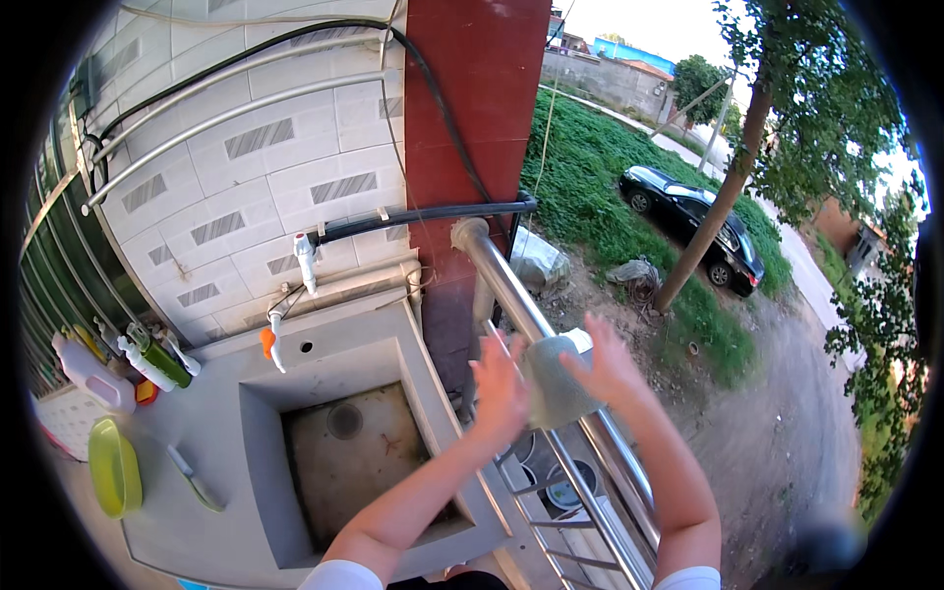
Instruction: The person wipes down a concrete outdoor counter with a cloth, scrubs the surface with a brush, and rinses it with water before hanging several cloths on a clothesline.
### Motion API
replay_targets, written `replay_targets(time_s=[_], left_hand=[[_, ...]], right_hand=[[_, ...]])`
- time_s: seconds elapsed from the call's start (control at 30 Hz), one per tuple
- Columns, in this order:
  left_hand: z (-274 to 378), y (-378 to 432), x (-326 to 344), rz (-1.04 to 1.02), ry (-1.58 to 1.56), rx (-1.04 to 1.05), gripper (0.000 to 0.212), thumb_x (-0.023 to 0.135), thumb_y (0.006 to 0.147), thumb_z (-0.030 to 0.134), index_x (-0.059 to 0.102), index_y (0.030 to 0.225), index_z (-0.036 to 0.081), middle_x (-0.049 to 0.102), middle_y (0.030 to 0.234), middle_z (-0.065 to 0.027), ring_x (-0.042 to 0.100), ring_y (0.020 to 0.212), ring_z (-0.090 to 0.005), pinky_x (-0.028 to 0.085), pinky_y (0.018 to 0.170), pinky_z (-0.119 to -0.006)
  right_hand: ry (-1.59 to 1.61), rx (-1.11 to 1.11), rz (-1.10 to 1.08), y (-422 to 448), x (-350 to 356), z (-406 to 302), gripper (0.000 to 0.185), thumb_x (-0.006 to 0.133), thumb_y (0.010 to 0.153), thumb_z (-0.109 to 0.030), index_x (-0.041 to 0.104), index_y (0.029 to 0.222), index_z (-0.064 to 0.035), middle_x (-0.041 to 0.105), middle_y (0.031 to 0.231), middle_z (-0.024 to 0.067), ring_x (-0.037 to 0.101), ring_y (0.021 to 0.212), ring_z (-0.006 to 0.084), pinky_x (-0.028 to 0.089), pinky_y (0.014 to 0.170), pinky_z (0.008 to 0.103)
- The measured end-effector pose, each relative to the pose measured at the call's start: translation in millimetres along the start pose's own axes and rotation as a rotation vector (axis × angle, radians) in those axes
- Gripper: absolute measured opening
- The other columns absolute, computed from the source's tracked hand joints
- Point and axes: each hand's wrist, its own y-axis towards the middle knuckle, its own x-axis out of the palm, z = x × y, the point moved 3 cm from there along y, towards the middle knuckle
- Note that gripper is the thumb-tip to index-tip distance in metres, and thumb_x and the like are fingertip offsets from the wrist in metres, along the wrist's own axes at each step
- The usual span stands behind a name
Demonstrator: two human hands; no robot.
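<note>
A grey-green cloth hangs folded over a stainless steel railing, with a small white patch at its upper right. My left hand is at the cloth's left side, fingers spread and raised. On the other side, my right hand has its fingers apart, the lower ones at or just over the cloth's right edge; whether they touch it is unclear. Neither hand grips it. Left of the railing is a grey stone sink with a drain. A white tap with an orange handle reaches over its back edge.
A brush and a yellow-green plastic basin lie on the counter. Several bottles stand by the barred window. Behind the railing's lower bars is a bucket. A red pillar rises beyond the sink.
</note>
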Motion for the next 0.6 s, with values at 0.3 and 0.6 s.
replay_targets(time_s=[0.3, 0.6], left_hand=[[-48.4, 8.7, 58.3, -0.077, -0.344, 0.115, 0.064, 0.049, 0.088, 0.004, 0.025, 0.148, 0.005, 0.018, 0.155, -0.0246, 0.014, 0.145, -0.0412, 0.013, 0.116, -0.053], [-90.6, -43.2, -44.8, 0.027, -0.272, -0.090, 0.043, 0.056, 0.084, -0.005, 0.049, 0.127, 0.000, 0.038, 0.144, -0.0215, 0.037, 0.134, -0.0388, 0.033, 0.109, -0.044]], right_hand=[[0.104, -0.056, -0.261, 42.3, 79.4, -35.2, 0.087, 0.062, 0.085, -0.029, 0.012, 0.147, 0.0059, 0.044, 0.131, 0.0313, 0.055, 0.109, 0.0470, 0.049, 0.088, 0.0506], [0.008, 0.111, 0.008, 288.3, 154.9, -113.2, 0.079, 0.068, 0.080, -0.049, 0.038, 0.127, 0.0072, 0.054, 0.122, 0.0263, 0.064, 0.102, 0.0378, 0.056, 0.081, 0.0427]])
